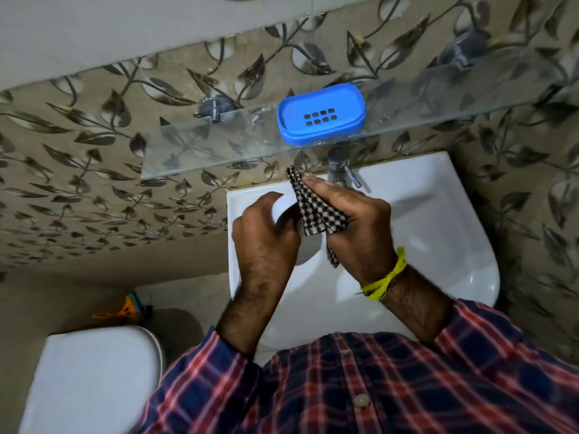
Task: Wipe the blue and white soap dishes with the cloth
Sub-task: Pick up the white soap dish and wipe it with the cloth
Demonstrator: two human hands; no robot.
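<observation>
A blue soap dish (321,113) with drain slots rests on the glass shelf (175,151) above the basin. Over the sink's left side, my left hand (264,238) grips a white soap dish (308,249), which my fingers largely cover. My right hand (360,223) presses a black-and-white checked cloth (316,211) against the white dish, fingers flat on the fabric. A corner of the cloth hangs below my right palm.
A white wash basin (438,220) lies under my hands, with a metal tap (343,169) at its back edge. The shelf hangs on two metal brackets (214,109). A white toilet cistern (94,380) stands lower left, with an orange and teal object (131,308) behind it.
</observation>
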